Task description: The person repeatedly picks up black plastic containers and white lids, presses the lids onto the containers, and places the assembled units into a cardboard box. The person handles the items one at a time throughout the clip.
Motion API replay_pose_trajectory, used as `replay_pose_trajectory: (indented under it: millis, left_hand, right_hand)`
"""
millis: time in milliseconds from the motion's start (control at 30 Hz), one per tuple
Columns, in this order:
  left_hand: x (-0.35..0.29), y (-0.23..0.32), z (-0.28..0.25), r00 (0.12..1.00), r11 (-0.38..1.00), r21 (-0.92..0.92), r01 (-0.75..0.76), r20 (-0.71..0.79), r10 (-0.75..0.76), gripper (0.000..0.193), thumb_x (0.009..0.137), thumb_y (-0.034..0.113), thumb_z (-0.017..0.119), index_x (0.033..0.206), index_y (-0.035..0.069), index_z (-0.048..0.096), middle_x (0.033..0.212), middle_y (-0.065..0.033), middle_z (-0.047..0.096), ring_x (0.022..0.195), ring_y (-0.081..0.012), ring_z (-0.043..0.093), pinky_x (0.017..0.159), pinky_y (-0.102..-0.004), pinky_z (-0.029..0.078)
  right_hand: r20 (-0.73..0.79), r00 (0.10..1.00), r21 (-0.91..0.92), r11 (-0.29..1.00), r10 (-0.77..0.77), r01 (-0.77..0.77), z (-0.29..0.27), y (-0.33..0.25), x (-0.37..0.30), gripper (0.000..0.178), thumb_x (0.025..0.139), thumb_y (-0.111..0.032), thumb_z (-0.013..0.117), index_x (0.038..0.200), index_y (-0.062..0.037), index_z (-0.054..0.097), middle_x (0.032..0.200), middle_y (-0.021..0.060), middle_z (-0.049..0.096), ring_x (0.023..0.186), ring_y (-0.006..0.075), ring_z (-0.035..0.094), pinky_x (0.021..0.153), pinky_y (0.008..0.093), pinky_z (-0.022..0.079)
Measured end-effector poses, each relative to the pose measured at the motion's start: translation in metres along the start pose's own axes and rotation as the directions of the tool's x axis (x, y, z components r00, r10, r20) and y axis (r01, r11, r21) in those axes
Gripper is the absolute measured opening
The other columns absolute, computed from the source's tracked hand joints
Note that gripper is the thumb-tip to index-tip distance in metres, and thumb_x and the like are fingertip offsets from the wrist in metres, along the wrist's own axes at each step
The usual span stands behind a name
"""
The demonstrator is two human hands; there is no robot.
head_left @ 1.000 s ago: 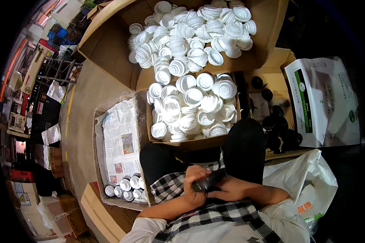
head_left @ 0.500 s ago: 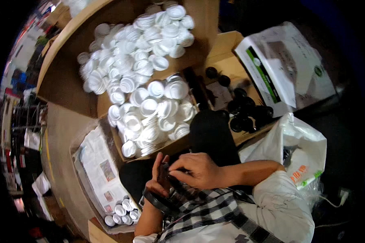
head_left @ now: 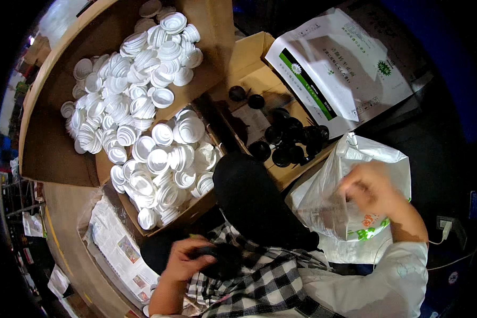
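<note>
The left hand [head_left: 188,259] is partly closed, its thumb and fingers bent around the near edge of a dark object [head_left: 222,261]. The object is over the lap, in front of the checked apron [head_left: 259,278]; its exact shape is hard to make out against the dark clothing, and contact with the apron cannot be determined. The right hand [head_left: 373,188] is positioned over the white plastic bag [head_left: 312,196] at the person's right side. Its fingers are bent and partly blurred; whether it has hold of anything, or touches the bag, cannot be determined. The bag stands beside the right knee [head_left: 246,185], its upper part gaping. Beyond the knee, a shallow cardboard box [head_left: 249,50] contains black round pieces [head_left: 291,132], most of them grouped at the near end and two lying apart farther back. A white printed sheet [head_left: 323,63] with a green stripe lies along the right edge of this box. To the left, a small carton [head_left: 188,216] is filled with white cups [head_left: 159,161]. Behind it, a large carton [head_left: 42,143] contains a heap of similar cups. At lower left, newspaper [head_left: 114,244] lines a further box.
</note>
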State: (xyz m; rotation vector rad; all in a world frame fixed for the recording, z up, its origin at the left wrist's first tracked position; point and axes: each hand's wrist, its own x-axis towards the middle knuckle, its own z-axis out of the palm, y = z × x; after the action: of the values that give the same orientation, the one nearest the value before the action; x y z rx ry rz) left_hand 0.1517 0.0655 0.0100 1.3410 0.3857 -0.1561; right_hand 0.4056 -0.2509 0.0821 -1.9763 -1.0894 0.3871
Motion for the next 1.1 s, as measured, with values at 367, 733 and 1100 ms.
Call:
replay_pose_trajectory:
  millis: [367,733,1100]
  left_hand:
    - [0.136,-0.007,-0.189,0.805,0.874,0.486,0.003,-0.519,0.286,0.04,0.077,0.005,0.066,0.115,0.0,0.053,0.11,-0.0085,0.055,0.096,-0.0154,0.052,0.085,-0.0271,0.041]
    - [0.106,-0.009,-0.11,0.71,0.553,0.833,0.01,-0.395,0.583,0.031,0.077,0.002,0.058,0.107,-0.001,0.053,0.124,-0.0188,0.045,0.113,-0.0269,0.045,0.095,-0.0364,0.035]
    - [0.166,-0.003,-0.042,0.907,0.899,0.365,-0.239,-0.247,0.342,0.015,0.079,-0.002,0.054,0.093,-0.002,0.059,0.097,-0.015,0.06,0.091,-0.0218,0.057,0.081,-0.0319,0.044]
  right_hand:
    - [0.028,0.994,-0.416,0.905,0.105,-0.084,0.01,0.123,0.104,0.034,0.077,-0.021,0.064,0.104,-0.0022,0.058,0.098,0.0179,0.06,0.093,0.0347,0.056,0.081,0.0407,0.045]
    - [0.521,0.53,-0.752,0.653,0.669,-0.086,0.275,0.406,0.165,0.09,0.063,-0.042,0.072,0.134,-0.0059,0.029,0.128,0.0152,0.043,0.124,0.0307,0.034,0.099,0.0504,0.028]
    - [0.218,0.701,0.893,0.152,0.679,-0.424,0.197,0.351,0.166,0.06,0.072,-0.029,0.071,0.118,-0.001,0.045,0.111,0.0122,0.053,0.102,0.0202,0.052,0.085,0.0307,0.043]
